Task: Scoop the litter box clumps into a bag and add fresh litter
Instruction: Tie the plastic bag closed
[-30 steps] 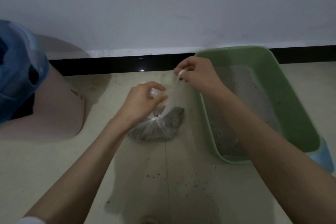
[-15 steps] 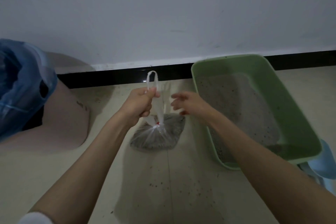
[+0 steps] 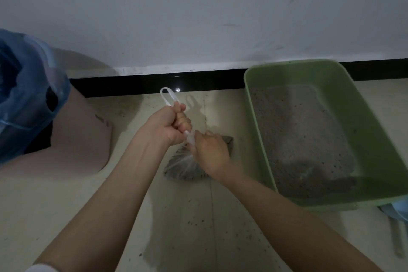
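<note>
Forearms come in from the bottom, both bare, over a pale tiled floor (image 3: 198,227) dotted with stray litter grains. Left hand (image 3: 167,126) is curled tight, fingers (image 3: 183,120) clamped around the twisted neck of a clear plastic bag (image 3: 181,164), and the bag's handle loop (image 3: 167,95) pokes out just above that fist. Right hand (image 3: 209,150) sits lower, right below the left fingers, pinching the same neck where it bunches, so its fingers are closed on the plastic too. The bag's fat bottom, full of grey clumps, rests on the floor under and just left of the right hand, partly hidden by it.

Off to the right of both hands, the green litter box (image 3: 364,139) sits near the wall with a layer of grey litter (image 3: 298,139) inside. A pale blue thing (image 3: 397,207) peeks out past its near corner; can't tell what it is. Well left of the fingers there's a pinkish bin (image 3: 81,139) lined with a blue bag (image 3: 24,86).
</note>
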{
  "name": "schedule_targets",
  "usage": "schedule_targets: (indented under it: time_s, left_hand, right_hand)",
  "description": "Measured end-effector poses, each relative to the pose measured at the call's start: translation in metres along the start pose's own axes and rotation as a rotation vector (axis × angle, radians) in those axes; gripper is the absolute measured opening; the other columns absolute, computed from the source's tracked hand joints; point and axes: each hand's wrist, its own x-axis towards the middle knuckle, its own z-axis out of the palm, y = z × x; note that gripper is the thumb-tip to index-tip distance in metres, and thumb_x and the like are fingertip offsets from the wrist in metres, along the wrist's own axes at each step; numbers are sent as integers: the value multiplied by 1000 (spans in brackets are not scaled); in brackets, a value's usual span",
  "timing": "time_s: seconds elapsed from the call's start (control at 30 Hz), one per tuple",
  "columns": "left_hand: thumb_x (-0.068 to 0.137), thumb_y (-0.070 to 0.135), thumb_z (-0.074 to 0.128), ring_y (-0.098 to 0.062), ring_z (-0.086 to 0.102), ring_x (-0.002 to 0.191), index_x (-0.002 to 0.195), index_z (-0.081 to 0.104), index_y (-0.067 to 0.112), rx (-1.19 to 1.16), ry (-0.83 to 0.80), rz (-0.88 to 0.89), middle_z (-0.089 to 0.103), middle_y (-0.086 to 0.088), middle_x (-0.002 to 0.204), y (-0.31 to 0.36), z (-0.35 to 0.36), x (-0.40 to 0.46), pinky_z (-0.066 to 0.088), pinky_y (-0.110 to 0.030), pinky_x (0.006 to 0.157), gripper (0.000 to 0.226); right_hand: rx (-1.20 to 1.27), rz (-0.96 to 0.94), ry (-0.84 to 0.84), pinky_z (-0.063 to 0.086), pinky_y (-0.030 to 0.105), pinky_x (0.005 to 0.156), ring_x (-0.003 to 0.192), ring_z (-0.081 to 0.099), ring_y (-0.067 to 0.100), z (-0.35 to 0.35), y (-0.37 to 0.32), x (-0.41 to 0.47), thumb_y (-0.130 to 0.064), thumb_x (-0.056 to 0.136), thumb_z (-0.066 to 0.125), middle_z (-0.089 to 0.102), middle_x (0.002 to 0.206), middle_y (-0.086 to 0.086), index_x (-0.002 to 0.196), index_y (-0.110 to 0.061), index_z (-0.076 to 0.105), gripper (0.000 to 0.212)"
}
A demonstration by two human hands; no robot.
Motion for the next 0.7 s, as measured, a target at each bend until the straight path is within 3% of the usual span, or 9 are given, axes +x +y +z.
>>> schedule_targets:
  time_s: [0.13, 0.2, 0.27, 0.33, 0.37, 0.47, 0.6, 0.7]
  left_hand:
    - [98, 17, 39, -9, 16, 25, 65, 46, 12, -45, -19, -39, 18, 5, 33, 11, -23, 9, 14, -16, 27, 34]
    - [98, 20, 39, -7, 18, 25, 67, 47, 13, -19, -50, -31, 19, 5, 34, 11, -40, 14, 16, -16, 27, 33]
    - [98, 22, 39, -5, 21, 27, 69, 47, 15, 68, -72, 8, 21, 7, 35, 8, -57, 18, 18, -14, 30, 31]
    - [97, 24, 40, -5, 26, 32, 70, 47, 16, 214, -86, 72, 26, 8, 39, 1, -74, 16, 24, -12, 35, 29]
    - [97, 24, 41, -5, 31, 37, 70, 47, 15, 313, -106, 134, 32, 8, 44, -3, -81, 12, 31, -12, 41, 29]
    - [94, 12, 45, -7, 50, 64, 68, 55, 12, 732, -196, 384, 54, 9, 66, -19, -94, -8, 43, -19, 72, 28]
    - [88, 7, 55, 1, 60, 89, 77, 70, 14, 1197, -439, 583, 66, 13, 89, -44, -92, -31, 42, -10, 82, 20]
    - [89, -11, 44, 7, 54, 109, 104, 68, 18, 1327, -658, 453, 64, 13, 111, -52, -93, -32, 38, -7, 91, 41]
  right_hand:
    - [129, -27, -278, 45, 40, 74, 94, 61, 37, -6, 14, 5, -19, 98, 37, 64, 105, 22, 112, 0, 52, 27]
    - [258, -10, -306, 47, 37, 74, 92, 62, 34, -12, 18, 4, -15, 97, 39, 65, 104, 21, 110, -1, 56, 26]
    - [505, 104, -331, 48, 27, 67, 79, 64, 21, -13, 23, 5, -12, 98, 38, 68, 88, 14, 107, 0, 62, 28]
    - [815, 336, -361, 40, 12, 49, 50, 55, 4, -13, 30, 7, -15, 99, 41, 61, 58, 1, 93, 5, 67, 33]
    - [963, 440, -381, 36, 11, 44, 41, 47, 3, -14, 34, 9, -18, 99, 43, 56, 49, -2, 88, 7, 67, 35]
    - [1347, 643, -460, 32, 17, 42, 46, 36, 9, -11, 42, 10, -15, 97, 47, 55, 55, 5, 89, 4, 61, 25]
    - [1449, 687, -574, 39, 15, 42, 50, 39, 8, -19, 47, 11, -9, 95, 50, 53, 53, 3, 79, -1, 57, 19]
    - [1352, 630, -651, 45, 15, 46, 52, 47, 9, -27, 53, 10, -5, 92, 53, 59, 54, 0, 80, 0, 61, 15]
